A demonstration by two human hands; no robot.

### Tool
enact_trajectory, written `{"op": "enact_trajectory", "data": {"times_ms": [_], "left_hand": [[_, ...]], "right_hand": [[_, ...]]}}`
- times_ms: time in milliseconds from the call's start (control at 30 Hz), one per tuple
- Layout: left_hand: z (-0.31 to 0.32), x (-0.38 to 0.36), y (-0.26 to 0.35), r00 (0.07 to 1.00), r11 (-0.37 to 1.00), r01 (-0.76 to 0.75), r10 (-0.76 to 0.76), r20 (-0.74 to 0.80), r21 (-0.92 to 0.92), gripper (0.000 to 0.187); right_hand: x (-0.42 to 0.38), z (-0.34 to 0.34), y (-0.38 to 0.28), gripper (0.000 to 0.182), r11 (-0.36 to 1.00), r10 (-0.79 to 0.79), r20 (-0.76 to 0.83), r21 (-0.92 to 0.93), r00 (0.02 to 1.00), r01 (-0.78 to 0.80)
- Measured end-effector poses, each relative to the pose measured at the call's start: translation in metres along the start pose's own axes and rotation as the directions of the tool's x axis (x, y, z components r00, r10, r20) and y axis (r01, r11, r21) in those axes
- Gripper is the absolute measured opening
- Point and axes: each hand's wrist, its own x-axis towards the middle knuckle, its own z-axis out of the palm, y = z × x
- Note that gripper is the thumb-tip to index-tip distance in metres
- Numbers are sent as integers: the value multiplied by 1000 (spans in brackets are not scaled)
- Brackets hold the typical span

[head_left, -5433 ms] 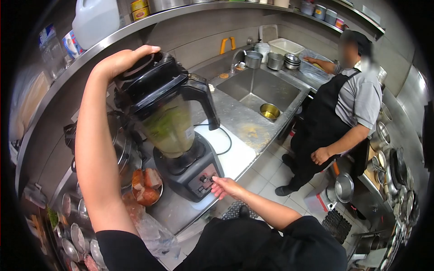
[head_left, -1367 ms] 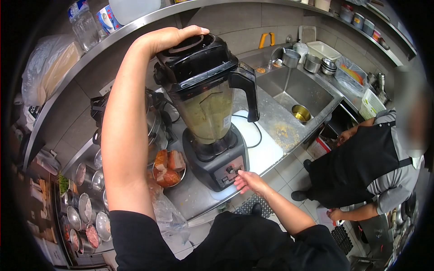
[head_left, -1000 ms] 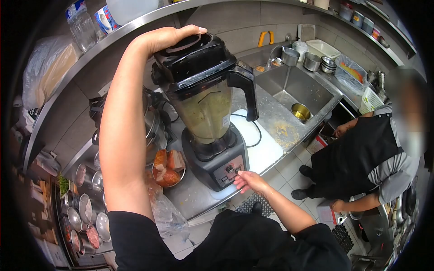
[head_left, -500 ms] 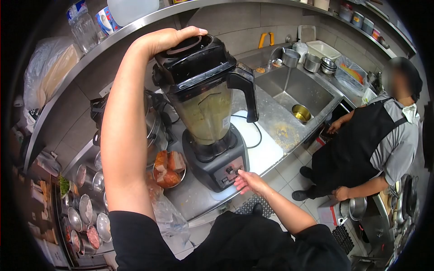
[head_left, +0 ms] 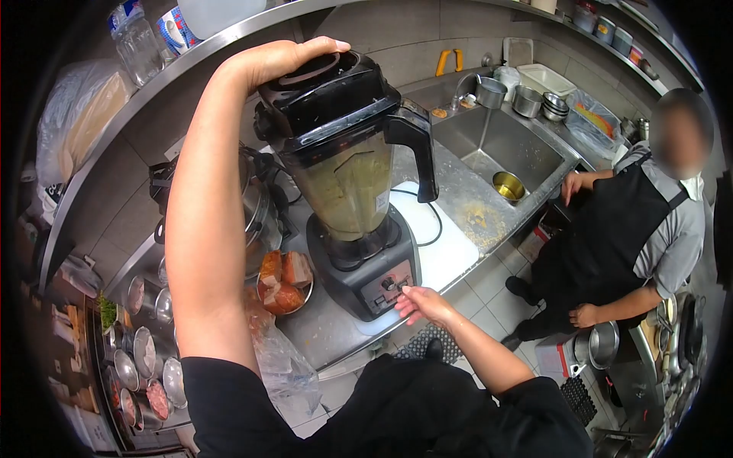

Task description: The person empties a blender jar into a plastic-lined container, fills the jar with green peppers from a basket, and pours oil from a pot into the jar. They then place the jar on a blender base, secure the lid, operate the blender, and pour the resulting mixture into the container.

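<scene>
A blender with a dark base stands on the steel counter. Its clear jug contains a cloudy yellow-green mixture. My left hand is over the top of the black blender lid, thumb stretched along the rim and the other fingers mostly hidden. At the front, my right hand has its fingertips at the lower right of the control panel, beside the switches. Those fingers are loosely bent and apart. The black jug handle points right, untouched.
Left of the blender sits a bowl of reddish meat chunks beside a plastic bag. A white cutting board lies behind the base. Water runs into a sink holding a small metal pot. A co-worker stands at right.
My hands keep their places on the lid and at the panel. The co-worker has shifted slightly, turning the head and raising the hand near the sink.
</scene>
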Motion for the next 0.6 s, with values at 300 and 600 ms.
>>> {"op": "enact_trajectory", "data": {"times_ms": [300,600], "left_hand": [[2,-3,2,999,999,-32,32,-11,5,82],[0,-2,2,1000,1000,-26,26,10,12,83]], "right_hand": [[-5,2,-11,62,997,68,11,43,998,-68],[-4,3,-11,59,998,60,-1,27,998,-60]]}}
